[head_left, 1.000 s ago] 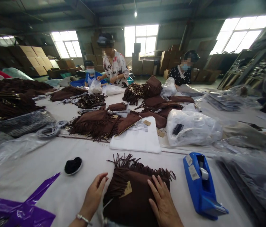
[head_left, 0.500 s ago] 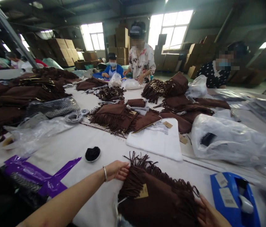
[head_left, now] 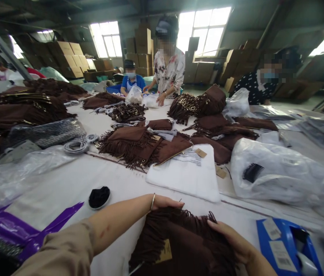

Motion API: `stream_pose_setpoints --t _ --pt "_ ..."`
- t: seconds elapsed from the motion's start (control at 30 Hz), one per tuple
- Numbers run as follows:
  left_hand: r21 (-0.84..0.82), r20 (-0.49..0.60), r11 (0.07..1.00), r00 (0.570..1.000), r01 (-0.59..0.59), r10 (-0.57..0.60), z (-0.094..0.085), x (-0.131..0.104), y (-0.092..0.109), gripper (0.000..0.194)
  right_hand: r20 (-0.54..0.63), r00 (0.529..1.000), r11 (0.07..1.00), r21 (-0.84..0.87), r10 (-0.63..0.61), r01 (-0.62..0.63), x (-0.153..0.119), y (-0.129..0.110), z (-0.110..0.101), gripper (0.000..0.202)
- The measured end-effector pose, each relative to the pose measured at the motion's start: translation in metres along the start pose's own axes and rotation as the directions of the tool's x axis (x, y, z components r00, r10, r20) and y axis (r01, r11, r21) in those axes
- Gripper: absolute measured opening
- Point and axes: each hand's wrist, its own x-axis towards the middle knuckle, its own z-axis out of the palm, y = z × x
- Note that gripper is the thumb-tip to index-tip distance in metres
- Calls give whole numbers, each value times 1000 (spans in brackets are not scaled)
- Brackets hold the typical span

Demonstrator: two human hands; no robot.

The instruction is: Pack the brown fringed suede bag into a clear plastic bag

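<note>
While gripping the far fringed edge of the dark brown suede-like fringed bag [head_left: 185, 245], left hand [head_left: 164, 202] curled down over the tassels, fingers closed on them, silver bangle [head_left: 152, 201] at the wrist. Right hand [head_left: 231, 239] laid along the right side of the same bag, fingers bent around its fringe, thumb side up. Bag itself flat on the white cloth-covered worktop [head_left: 72, 184] at the near edge, small tan paper tag [head_left: 166, 251] on its front.

Just right of it, blue plastic tape dispenser [head_left: 288, 249], partly cut off. To the left, round black pad in a shallow white dish [head_left: 99, 197], and glossy purple plastic wrapping [head_left: 20, 234] nearer the corner. Beyond the bag, flat white fabric pouch with printed text [head_left: 187, 174], then heaps of matching brown fringed bags [head_left: 133, 143]. Crumpled clear plastic bag holding a black comb [head_left: 277, 170] to the right. Three other people [head_left: 169, 69] at the far end of the worktop.
</note>
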Motion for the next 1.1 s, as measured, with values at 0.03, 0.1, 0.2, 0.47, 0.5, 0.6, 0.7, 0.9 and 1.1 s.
stream_pose_setpoints --t 0.03,0.1,0.2,0.47,0.5,0.6,0.7,0.9,1.1 --pt "49 7 998 999 -49 49 6 -1 6 47 -9 999 996 -72 -45 44 0 -3 0 43" --pt "183 51 969 986 -163 156 21 -11 16 54 -40 990 945 -305 -133 115 -3 -7 4 47" --pt "482 112 816 946 -319 304 49 -38 14 60 -31 963 654 -740 -268 159 -19 -3 21 44" --pt "885 359 63 763 -461 537 104 -85 -70 40 -124 828 457 -873 -547 170 -53 56 51 31" --pt "879 383 28 740 -476 553 106 -86 -78 37 -217 798 498 -859 -562 116 -57 58 44 34" --pt "850 399 -12 629 -527 667 111 -87 -92 31 -416 720 577 -816 -556 -25 -67 54 22 41" --pt "871 249 94 597 -483 763 116 -92 -90 23 -527 662 626 -772 -532 -112 -68 41 5 44" --pt "918 -209 333 455 -213 866 116 -77 -57 28 -559 677 629 -756 -479 -180 -44 17 -10 56" --pt "934 -42 237 576 -268 817 127 -18 -38 28 -530 783 718 -678 -326 -160 -23 20 -19 78"
